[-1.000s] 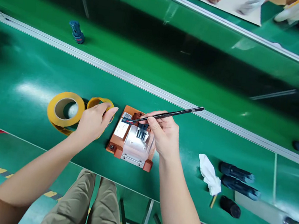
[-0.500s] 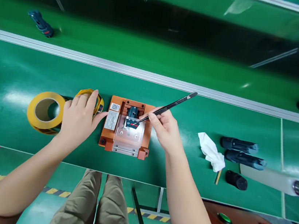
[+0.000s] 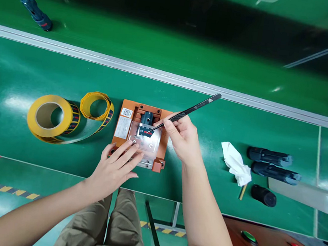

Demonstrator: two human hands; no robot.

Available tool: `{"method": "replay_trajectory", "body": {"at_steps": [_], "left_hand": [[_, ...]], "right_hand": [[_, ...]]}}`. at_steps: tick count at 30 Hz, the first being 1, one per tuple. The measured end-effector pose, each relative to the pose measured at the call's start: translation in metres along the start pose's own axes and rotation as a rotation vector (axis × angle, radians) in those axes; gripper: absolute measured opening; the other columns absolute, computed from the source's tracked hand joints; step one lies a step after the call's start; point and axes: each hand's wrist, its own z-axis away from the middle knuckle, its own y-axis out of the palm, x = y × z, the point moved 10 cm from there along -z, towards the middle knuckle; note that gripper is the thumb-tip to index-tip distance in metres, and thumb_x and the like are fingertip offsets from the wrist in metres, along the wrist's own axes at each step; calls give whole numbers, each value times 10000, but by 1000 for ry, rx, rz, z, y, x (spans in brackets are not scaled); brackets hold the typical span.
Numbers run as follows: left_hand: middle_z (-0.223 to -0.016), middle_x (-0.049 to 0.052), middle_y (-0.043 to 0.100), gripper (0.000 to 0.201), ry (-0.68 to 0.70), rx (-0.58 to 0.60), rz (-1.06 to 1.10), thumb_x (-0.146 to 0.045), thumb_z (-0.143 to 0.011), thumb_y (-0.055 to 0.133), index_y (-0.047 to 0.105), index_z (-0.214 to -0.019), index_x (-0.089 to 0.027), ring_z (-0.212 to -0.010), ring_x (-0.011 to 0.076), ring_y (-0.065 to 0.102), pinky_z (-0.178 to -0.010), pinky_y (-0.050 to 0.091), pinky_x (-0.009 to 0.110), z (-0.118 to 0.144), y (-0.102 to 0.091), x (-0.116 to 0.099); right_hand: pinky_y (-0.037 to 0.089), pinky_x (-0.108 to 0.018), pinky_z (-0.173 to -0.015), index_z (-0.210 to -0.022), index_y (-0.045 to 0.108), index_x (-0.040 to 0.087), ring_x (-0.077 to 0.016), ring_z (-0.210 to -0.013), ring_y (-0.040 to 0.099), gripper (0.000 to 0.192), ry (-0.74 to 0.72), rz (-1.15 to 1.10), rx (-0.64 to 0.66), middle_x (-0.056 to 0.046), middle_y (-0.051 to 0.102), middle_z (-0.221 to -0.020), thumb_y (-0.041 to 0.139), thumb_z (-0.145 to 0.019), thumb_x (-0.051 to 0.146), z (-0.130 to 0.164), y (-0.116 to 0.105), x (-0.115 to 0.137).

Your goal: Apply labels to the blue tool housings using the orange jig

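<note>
My right hand grips black tweezers, their tips at a dark label with red lettering. The label lies over the clear plastic plate of an orange fixture. My left hand has its fingers spread flat over the lower left of that plate. Behind the plate, a dark blue tool housing sits in the fixture, partly covered. Left of the fixture stands a yellow label roll, its loose strip curling into a smaller coil.
To the right lie a crumpled white tissue, dark tool housings and a black cylindrical part. A metal rail runs behind the bench, with another blue housing beyond it. A brown box with a green button stands below right.
My left hand has moved from beside the smaller coil to the right and down, onto the clear plate. My right hand stays at the label with the tweezers.
</note>
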Motion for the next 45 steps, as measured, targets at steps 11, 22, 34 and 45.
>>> {"method": "replay_trajectory", "body": {"at_steps": [11, 22, 34, 45], "left_hand": [[-1460, 110, 588, 485, 6, -3, -30, -386, -943, 632, 571, -1393, -215, -1387, 291, 493, -1116, 281, 490, -2, -2, -3], [-1454, 113, 593, 482, -3, -13, -25, -355, -932, 657, 569, -1386, -221, -1378, 298, 506, -1122, 263, 483, -2, -2, -3], [-1454, 116, 592, 501, -9, 45, -33, -387, -959, 606, 546, -1424, -210, -1328, 306, 545, -1127, 242, 487, -15, -11, -1], [-1515, 113, 527, 653, 55, 161, -136, -415, -861, 737, 541, -1432, -168, -1215, 319, 571, -960, 361, 427, -45, -12, 0]], "right_hand": [[560, -359, -832, -994, 593, 248, -188, -876, 719, 166, -16, 6, 2, -17, 741, -910, 618, -967, 409, 3, 0, 0], [568, -346, -811, -984, 579, 241, -187, -857, 728, 235, 4, -3, -8, -15, 746, -884, 639, -943, 464, 1, -1, -2], [567, -358, -822, -988, 581, 239, -196, -872, 725, 274, 29, 41, 3, -26, 745, -909, 633, -935, 503, 0, -1, -2], [569, -366, -842, -1002, 605, 232, -204, -910, 725, 248, 50, 101, 35, -38, 754, -943, 634, -943, 472, 0, 0, -4]]}}
